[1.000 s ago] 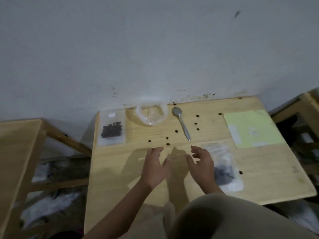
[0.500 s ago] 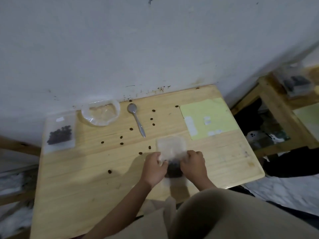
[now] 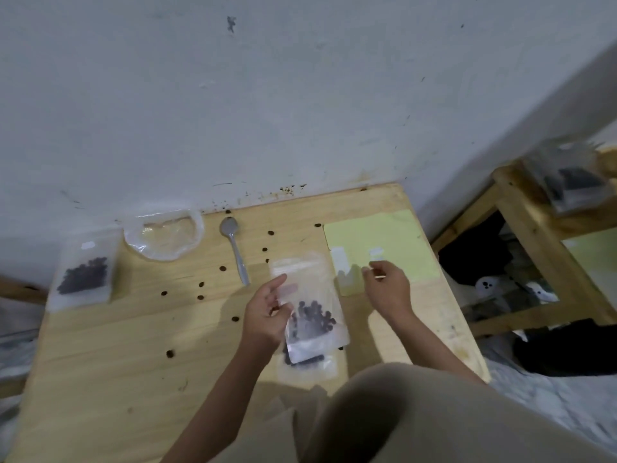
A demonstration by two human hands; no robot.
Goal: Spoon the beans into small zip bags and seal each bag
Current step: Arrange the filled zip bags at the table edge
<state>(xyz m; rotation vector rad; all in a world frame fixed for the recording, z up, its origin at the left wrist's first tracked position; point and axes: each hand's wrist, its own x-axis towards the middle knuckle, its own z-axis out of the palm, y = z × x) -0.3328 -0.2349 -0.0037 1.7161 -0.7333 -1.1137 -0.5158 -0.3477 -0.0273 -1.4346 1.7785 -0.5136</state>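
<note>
Wooden tabletop point(image 3: 100, 362) stands against a grey wall, carrying a pale green sheet point(image 3: 394, 238) at its right rear. Left hand point(image 3: 267, 312) pinches a clear zip bag point(image 3: 310, 295) of dark beans point(image 3: 312, 317) above the centre; another bag appears to lie beneath it. Right hand point(image 3: 387, 289) hovers beside, fingers loosely curled, seemingly holding nothing. A filled bag point(image 3: 83, 272) lies rear left, near an empty clear pouch point(image 3: 167, 235) and spoon point(image 3: 235, 248). Loose beans point(image 3: 201, 284) are scattered.
</note>
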